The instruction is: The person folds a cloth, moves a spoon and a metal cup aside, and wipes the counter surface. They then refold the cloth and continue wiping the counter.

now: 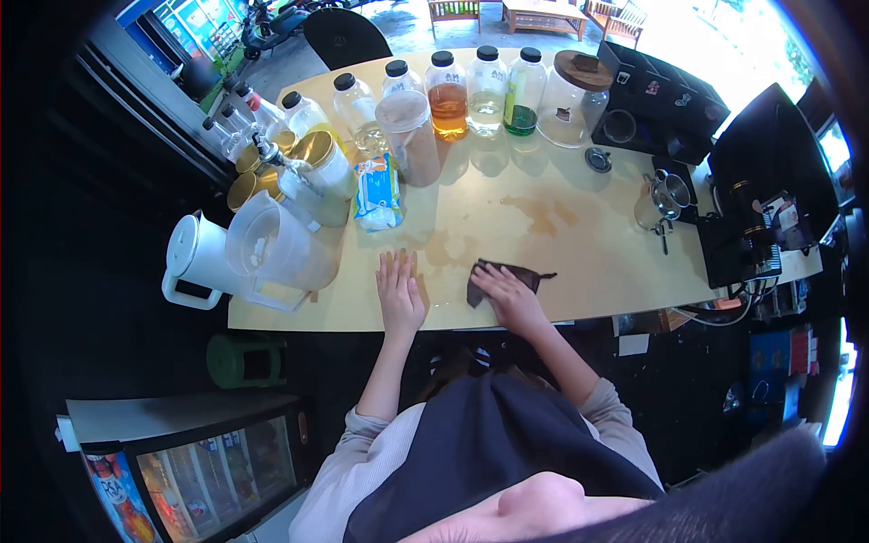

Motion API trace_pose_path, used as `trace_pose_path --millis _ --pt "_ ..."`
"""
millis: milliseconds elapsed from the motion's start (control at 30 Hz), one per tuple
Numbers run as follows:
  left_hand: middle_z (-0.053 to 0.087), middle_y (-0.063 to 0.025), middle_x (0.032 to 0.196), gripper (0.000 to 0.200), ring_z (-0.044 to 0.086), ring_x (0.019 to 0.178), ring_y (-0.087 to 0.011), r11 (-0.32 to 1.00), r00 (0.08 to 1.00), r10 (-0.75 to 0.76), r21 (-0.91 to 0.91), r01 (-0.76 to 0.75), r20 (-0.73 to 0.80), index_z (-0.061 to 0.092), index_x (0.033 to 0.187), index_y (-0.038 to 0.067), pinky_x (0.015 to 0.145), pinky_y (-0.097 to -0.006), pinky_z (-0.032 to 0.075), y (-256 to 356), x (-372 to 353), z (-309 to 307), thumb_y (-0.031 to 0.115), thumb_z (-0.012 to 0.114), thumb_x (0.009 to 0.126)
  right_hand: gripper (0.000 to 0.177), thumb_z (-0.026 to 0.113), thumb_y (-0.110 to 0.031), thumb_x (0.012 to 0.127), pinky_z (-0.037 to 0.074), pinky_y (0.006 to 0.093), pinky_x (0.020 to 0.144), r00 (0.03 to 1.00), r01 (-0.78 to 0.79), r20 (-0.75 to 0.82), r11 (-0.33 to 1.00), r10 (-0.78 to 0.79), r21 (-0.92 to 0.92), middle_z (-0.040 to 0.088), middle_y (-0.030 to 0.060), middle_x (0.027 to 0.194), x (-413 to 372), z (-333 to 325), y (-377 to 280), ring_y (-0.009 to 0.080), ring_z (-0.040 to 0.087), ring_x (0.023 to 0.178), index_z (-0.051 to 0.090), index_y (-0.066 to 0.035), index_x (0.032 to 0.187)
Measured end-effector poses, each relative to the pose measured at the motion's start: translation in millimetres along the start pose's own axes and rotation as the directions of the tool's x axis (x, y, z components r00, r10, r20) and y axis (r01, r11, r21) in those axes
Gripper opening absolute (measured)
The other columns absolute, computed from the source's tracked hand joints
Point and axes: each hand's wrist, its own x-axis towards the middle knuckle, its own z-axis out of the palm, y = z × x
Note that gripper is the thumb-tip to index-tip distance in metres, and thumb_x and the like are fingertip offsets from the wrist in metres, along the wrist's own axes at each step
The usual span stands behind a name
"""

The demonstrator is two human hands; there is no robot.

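My left hand (399,294) lies flat on the pale table (625,262) near its front edge, fingers stretched out, holding nothing. To its right, my right hand (510,297) presses down on a dark cloth (523,271), whose corners stick out past the fingers on both sides. Brownish wet patches (540,215) show on the tabletop beyond the cloth and between the hands. A blue and white packet of wipes (377,192) lies behind my left hand.
Capped bottles (448,104) line the back edge. A clear pitcher (272,249) and a white jug (195,253) stand at the left. A wooden-lidded jar (572,104), a metal strainer (670,193) and black equipment (769,172) are at the right. Below left is a glass-door fridge (217,471).
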Motion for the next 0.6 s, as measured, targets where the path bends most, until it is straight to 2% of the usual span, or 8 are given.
trace_pose_path --millis 67,200,267,400,433,600 --pt "0.039 -0.0159 0.155 0.047 0.022 0.149 -0.0415 1.0 1.0 -0.001 -0.004 0.001 0.004 0.047 0.146 0.007 0.119 -0.0581 0.017 1.4 0.2 -1.8 0.022 0.036 0.102 0.048 0.06 -0.005 0.089 0.038 0.0448 0.114 1.0 0.021 0.006 1.0 -0.021 0.015 0.057 0.01 0.141 -11.0 -5.0 0.1 0.0293 0.05 0.135 0.056 -0.01 0.136" --pt "0.039 -0.0157 0.155 0.047 0.022 0.149 -0.0414 1.0 1.0 -0.009 -0.008 0.009 0.001 0.047 0.146 0.007 0.119 -0.0578 0.017 2.3 -0.2 -4.0 0.021 0.036 0.102 0.049 0.058 -0.003 0.087 0.038 0.0443 0.114 0.999 -0.044 0.005 0.999 0.044 0.02 0.056 0.01 0.142 -10.4 -18.0 6.2 0.0272 0.049 0.136 0.056 -0.01 0.135" --pt "0.039 -0.0155 0.155 0.047 0.022 0.149 -0.0413 1.0 1.0 0.004 -0.013 -0.004 -0.001 0.047 0.146 0.007 0.119 -0.0574 0.017 2.3 0.4 -3.9 0.021 0.036 0.102 0.05 0.058 -0.002 0.086 0.037 0.0437 0.114 0.979 -0.159 -0.128 0.987 0.161 0.027 0.056 0.01 0.142 -1.8 -10.2 19.8 0.0264 0.048 0.136 0.055 -0.01 0.136" --pt "0.04 -0.0155 0.154 0.048 0.022 0.149 -0.0413 1.0 1.0 0.008 0.005 -0.008 0.002 0.047 0.146 0.006 0.119 -0.0572 0.017 3.8 1.7 -3.4 0.021 0.036 0.102 0.044 0.056 -0.005 0.091 0.037 0.0421 0.114 0.946 -0.232 -0.213 0.969 0.244 0.082 0.057 0.0113 0.14 38.7 -2.2 43.7 0.027 0.048 0.136 0.055 -0.008 0.135" --pt "0.04 -0.0155 0.154 0.048 0.023 0.148 -0.0414 1.0 1.0 0.011 0.001 -0.011 0.003 0.047 0.146 0.006 0.119 -0.0574 0.017 3.1 2.2 -2.1 0.021 0.037 0.102 0.041 0.055 -0.007 0.094 0.037 0.0418 0.115 0.946 -0.226 -0.216 0.97 0.241 0.09 0.058 0.012 0.139 50.8 0.6 48.0 0.0273 0.048 0.136 0.055 -0.008 0.135" --pt "0.039 -0.0156 0.155 0.048 0.024 0.148 -0.0417 1.0 1.0 0.018 0.004 -0.018 0.019 0.047 0.146 0.007 0.118 -0.0579 0.018 0.4 3.1 1.5 0.022 0.037 0.102 0.041 0.055 -0.008 0.095 0.037 0.0445 0.114 0.95 -0.237 -0.175 0.961 0.26 0.141 0.057 0.0129 0.14 110.1 16.4 64.5 0.0301 0.048 0.135 0.056 -0.009 0.136"
